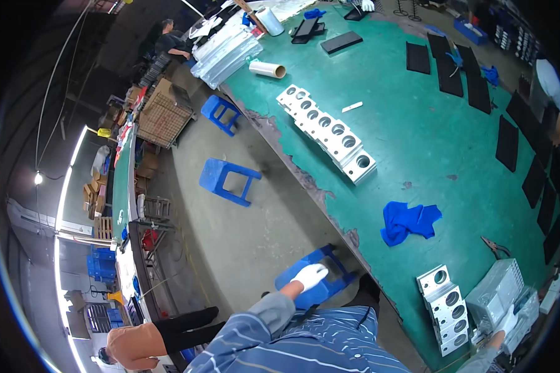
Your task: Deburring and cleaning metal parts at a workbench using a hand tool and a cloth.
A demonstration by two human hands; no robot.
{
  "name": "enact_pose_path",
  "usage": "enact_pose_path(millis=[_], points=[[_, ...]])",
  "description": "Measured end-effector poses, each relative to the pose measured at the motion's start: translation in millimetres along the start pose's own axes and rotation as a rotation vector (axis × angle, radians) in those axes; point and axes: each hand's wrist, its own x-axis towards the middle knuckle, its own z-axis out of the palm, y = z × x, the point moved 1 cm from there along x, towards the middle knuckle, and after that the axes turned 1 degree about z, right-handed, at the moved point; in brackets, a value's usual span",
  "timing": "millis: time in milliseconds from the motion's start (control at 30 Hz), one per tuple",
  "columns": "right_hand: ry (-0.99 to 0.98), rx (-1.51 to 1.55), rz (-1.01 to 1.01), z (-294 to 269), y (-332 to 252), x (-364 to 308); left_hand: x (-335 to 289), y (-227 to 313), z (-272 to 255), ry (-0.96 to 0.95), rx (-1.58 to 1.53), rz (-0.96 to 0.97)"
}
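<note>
My left hand (pixel 310 276), in a white glove, hangs over a blue plastic stool (pixel 295 283) with nothing visible in it; its fingers look loosely extended. At the lower right, my right hand (pixel 508 321), also white-gloved, grips a clear plastic-wrapped part (pixel 524 322). Another block-shaped part in clear plastic (pixel 496 292) lies beside it. Just left of these stands a silver machined metal block (pixel 447 311) with a row of round bores. Pliers (pixel 495 247) lie above the wrapped parts. A crumpled blue cloth (pixel 409 222) rests further up the green table.
On the green table (pixel 442 161) sit a row of silver bored blocks (pixel 326 130), a film roll (pixel 267 69) and several black flat pieces (pixel 507 143). More blue stools (pixel 229 180) stand in the aisle. One person (pixel 137 346) is at lower left, others work at the far edges.
</note>
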Motion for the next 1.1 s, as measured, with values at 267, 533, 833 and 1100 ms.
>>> enact_pose_path(millis=[267, 533, 833, 1100], points=[[-0.046, -0.455, 0.09, -182, -157, -82, 101, -18, -42, -0.165, 0.346, 0.068], [0.081, -0.09, 0.672, -239, -446, -380, 171, -191, -6, -0.367, 0.377, -0.147], [-0.81, 0.025, 1.487, -50, -400, -689, 192, -279, 66, -0.543, 0.324, -0.149], [-0.97, -0.339, 0.843, 96, -383, -603, 188, -274, 85, -0.438, 0.417, -0.122]])
